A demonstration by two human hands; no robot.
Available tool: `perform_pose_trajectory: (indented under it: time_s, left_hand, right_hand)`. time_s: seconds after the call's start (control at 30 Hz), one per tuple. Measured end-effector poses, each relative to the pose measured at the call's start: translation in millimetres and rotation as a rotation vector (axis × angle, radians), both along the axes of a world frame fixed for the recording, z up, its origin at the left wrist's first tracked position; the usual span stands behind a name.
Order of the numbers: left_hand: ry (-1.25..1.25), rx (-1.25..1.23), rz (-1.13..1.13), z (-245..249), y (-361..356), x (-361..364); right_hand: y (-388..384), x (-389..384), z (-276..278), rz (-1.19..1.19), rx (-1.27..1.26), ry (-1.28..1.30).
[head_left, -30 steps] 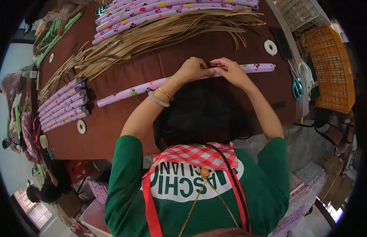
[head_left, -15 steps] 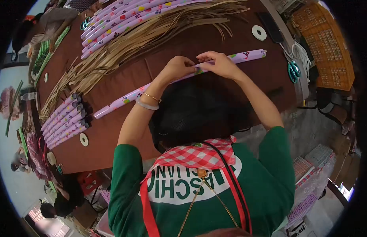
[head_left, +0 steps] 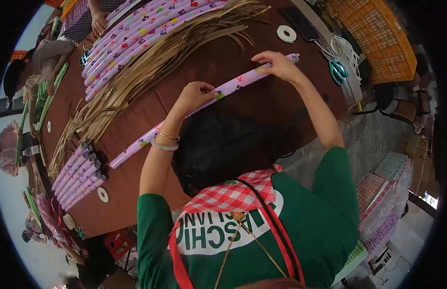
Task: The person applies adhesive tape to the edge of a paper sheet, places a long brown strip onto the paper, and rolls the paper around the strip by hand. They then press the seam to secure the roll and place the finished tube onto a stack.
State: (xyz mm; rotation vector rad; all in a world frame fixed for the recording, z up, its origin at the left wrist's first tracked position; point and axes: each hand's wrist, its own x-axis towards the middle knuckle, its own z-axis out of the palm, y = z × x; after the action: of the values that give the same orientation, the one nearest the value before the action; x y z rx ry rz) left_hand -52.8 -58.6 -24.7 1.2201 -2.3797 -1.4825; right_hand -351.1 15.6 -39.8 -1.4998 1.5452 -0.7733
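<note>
A long purple patterned tube [head_left: 240, 82] lies slantwise in front of me, over the brown-covered table. My left hand [head_left: 195, 98] grips it near its middle, with thumb and fingers pinched at its surface. Close to the tube's upper right end, my right hand [head_left: 280, 66] is closed around it, fingers over the top. The tube's lower left end rests near a stack of shorter purple tubes [head_left: 79, 178]. Beyond the held tube lie long brown strips [head_left: 151, 60] and a row of patterned purple tubes [head_left: 137, 41].
A white tape roll [head_left: 286, 33], a dark phone-like slab [head_left: 299, 23] and teal scissors [head_left: 338, 72] lie at the upper right. Another roll [head_left: 103, 194] sits lower left. A co-worker's hand [head_left: 99, 21] touches the far tubes. An orange woven rack [head_left: 377, 38] stands right.
My hands have moved apart: the right one has slid towards the tube's upper right end. The view has shifted, and a co-worker's hand has come into view at the top left.
</note>
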Motion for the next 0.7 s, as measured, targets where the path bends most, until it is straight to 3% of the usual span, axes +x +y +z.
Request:
perform_pose_trajectory:
  time_s: [0.17, 0.3, 0.37, 0.4, 0.47, 0.5, 0.57, 0.63, 0.7]
  left_hand:
    - [-0.029, 0.014, 0.004, 2.4, 0.5, -0.2]
    - [-0.005, 0.023, 0.011, -1.1, -1.3, 0.4]
    - [-0.014, 0.027, 0.03, 6.0, 1.0, -0.7]
    - [-0.03, 0.034, 0.037, 8.1, 3.3, -0.4]
    - [-0.016, 0.035, -0.006, -9.9, -4.2, 1.8]
    - [-0.006, 0.035, -0.062, -16.3, -8.7, 4.4]
    - [0.012, 0.018, -0.049, -8.6, -6.2, 4.6]
    - [0.059, -0.069, -0.077, -8.5, -2.5, 7.3]
    - [0.182, -0.153, -0.066, -7.2, 2.8, 10.2]
  right_hand:
    - [11.7, -82.8, -2.1, -0.097, -0.049, 0.223]
    - [24.0, -114.5, -12.3, -0.355, -0.063, 0.165]
    - [28.6, -121.0, -28.0, -0.492, -0.107, 0.34]
    - [34.8, -82.8, 2.5, -0.605, -0.197, 0.868]
    - [31.7, -44.1, 9.6, -0.556, -0.467, 0.775]
    - [29.2, -10.7, 17.1, -0.537, -0.432, 0.381]
    - [24.5, 45.0, 20.2, -0.264, -0.553, 0.365]
    - [22.2, 98.0, 28.1, -0.06, -0.383, 0.115]
    - [13.9, 123.1, 20.5, 0.054, -0.383, 0.118]
